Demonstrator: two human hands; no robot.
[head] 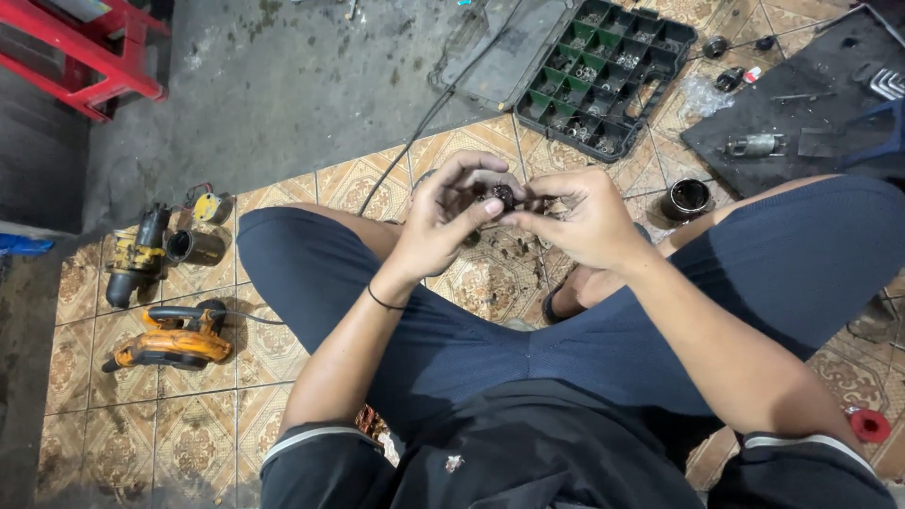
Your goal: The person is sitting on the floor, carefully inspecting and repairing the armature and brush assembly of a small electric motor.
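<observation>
I sit on a patterned tile floor with my knees spread wide, in dark blue shorts. Both hands meet above the floor between my legs. My left hand (443, 219) and my right hand (580, 215) pinch one small dark round metal part (502, 196) between their fingertips. A thin black band circles my left wrist. Much of the part is hidden by my fingers.
A dismantled yellow power tool (139, 253), a metal sleeve (195, 247) and an orange tool housing (174, 343) lie at left. A green compartment case (603, 75) with small parts sits ahead. A black mat (801, 104), a metal cylinder (685, 199), a red stool (85, 47) and a black cable (424, 123) surround me.
</observation>
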